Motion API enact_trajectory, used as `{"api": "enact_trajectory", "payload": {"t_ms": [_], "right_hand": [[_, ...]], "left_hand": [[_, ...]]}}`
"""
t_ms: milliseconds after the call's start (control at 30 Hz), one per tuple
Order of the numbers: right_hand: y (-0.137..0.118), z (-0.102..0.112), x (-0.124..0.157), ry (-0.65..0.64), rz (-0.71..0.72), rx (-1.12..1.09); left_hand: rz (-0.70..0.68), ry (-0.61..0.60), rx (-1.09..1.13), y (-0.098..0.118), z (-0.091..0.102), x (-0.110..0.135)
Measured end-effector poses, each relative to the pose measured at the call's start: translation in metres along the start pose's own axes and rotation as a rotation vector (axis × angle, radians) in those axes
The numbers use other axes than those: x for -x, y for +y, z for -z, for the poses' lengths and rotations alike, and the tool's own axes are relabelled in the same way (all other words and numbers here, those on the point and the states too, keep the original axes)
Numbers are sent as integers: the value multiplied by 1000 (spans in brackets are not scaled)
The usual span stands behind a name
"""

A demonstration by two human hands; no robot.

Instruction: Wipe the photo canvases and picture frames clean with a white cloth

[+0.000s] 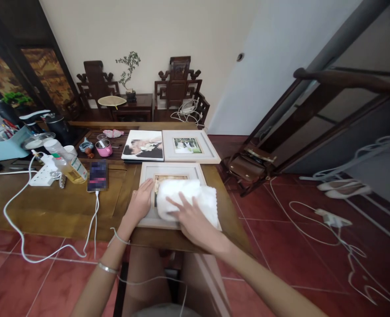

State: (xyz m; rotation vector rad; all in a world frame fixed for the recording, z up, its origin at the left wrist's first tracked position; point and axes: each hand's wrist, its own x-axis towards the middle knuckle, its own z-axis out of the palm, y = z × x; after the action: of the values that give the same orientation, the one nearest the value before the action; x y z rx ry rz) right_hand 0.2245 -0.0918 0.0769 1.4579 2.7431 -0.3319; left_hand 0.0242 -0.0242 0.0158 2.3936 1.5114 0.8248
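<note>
A light wooden picture frame [173,223] lies flat near the table's front edge, with a small picture in its middle mostly hidden. Over its right half is spread a folded white cloth [184,191], slightly blurred. My right hand [191,218] presses on the cloth from above, its fingers stretched and spread apart. On the frame's left side rests my left hand [142,200], fingers laid flat along the border. Behind lie a second light frame [209,147] with a small outdoor photo and a photo panel [142,146] stacked on something dark.
Left on the wooden table [115,211] are a phone [97,176] on a white cable, a bottle of yellowish liquid [72,169], a power strip [44,175], a pink cup [103,149] and a blue bin [6,145]. A brown bag [249,167] is to the right.
</note>
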Motion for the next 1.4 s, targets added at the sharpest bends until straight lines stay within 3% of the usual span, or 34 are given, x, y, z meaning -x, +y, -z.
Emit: {"api": "enact_trajectory", "payload": {"t_ms": [133,233,367,467,600,733,833,1100,1200,1400], "right_hand": [[3,6,-58,34,-180,57],[-12,9,-79,4,-128,72],[-37,6,-49,-20,58,54],[-40,5,-9,-56,105,9],[-13,6,33,-115,-53,-20],[23,1,61,-63,-150,8],[24,-3,63,-26,-131,14],[-36,-5,10,-30,26,-87],[-25,-8,19,-29,28,-96],[27,-14,68,50,-70,-27]], "left_hand": [[-31,136,172,-7,-1,0],[-20,213,246,-10,2,0],[63,277,256,-9,4,-1],[68,216,207,-7,3,-3],[25,165,179,-9,-1,-2],[-22,143,150,-10,-3,0],[-36,104,118,-9,-4,1],[-25,16,81,-6,3,-2],[-21,-10,42,-6,4,-2],[-9,-45,-57,-6,1,-2]]}}
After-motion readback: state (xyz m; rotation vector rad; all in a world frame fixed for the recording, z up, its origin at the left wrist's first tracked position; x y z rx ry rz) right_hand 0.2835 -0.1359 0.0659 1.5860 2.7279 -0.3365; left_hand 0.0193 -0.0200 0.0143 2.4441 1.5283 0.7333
